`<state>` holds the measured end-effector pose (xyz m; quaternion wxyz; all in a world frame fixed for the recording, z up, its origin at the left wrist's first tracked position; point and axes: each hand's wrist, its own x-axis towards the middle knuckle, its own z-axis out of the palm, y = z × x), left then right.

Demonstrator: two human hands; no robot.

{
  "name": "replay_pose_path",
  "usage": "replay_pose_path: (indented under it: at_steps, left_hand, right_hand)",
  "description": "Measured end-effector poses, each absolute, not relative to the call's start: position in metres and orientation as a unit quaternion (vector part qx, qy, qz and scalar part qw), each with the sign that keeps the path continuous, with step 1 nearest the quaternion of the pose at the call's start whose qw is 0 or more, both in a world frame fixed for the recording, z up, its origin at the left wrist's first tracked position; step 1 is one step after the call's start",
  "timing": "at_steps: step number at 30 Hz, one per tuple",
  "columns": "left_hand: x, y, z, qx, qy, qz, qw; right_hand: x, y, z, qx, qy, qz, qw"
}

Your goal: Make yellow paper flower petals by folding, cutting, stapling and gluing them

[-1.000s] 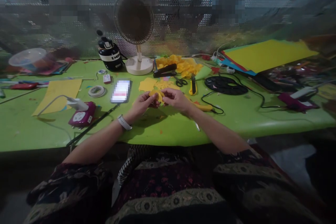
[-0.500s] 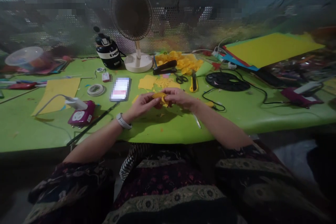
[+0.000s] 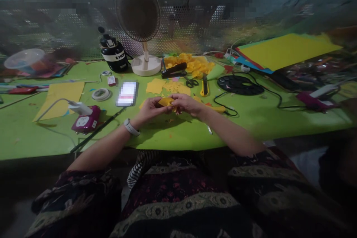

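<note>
A small piece of yellow paper (image 3: 166, 101) is pinched between my two hands, just above the green tabletop. My left hand (image 3: 152, 109) is closed on its left side, thumb along the lower edge. On the other side my right hand (image 3: 185, 104) grips it with bent fingers; part of the paper is hidden behind them. Right beyond the hands lie yellow paper scraps (image 3: 178, 87) and a flat yellow sheet piece (image 3: 155, 86). Under my right forearm, the silver end of a tool (image 3: 209, 130) pokes out.
Black scissors (image 3: 192, 82), a yellow cutter (image 3: 205, 86) and a black stapler (image 3: 174, 70) lie past the hands, before a heap of yellow paper petals (image 3: 192, 65). A phone (image 3: 127, 93), tape roll (image 3: 100, 94), fan (image 3: 146, 65) and bottle (image 3: 115, 56) stand or lie leftward. A black palette (image 3: 240, 84) is rightward.
The yellow paper between my fingers has turned slightly, showing more of its flat face. Both hands stay almost in place, and the right forearm has shifted a little.
</note>
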<state>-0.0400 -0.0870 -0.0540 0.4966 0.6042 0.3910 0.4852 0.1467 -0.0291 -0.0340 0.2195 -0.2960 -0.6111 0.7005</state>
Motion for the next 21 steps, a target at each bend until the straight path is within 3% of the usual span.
replay_pose_path:
  at_steps: [4, 15, 21]
  left_hand:
    - [-0.041, -0.085, -0.054, 0.587, 0.414, 0.476, 0.508]
    - [-0.041, -0.086, -0.055, 0.584, 0.412, 0.439, 0.544]
    - [-0.039, -0.084, -0.055, 0.601, 0.394, 0.469, 0.513]
  right_hand:
    - [0.148, -0.029, -0.034, -0.262, -0.653, 0.672, 0.231]
    - [0.142, -0.039, -0.047, -0.242, -0.846, 0.336, 0.337]
    - [0.145, -0.041, -0.039, -0.285, -0.821, 0.335, 0.364]
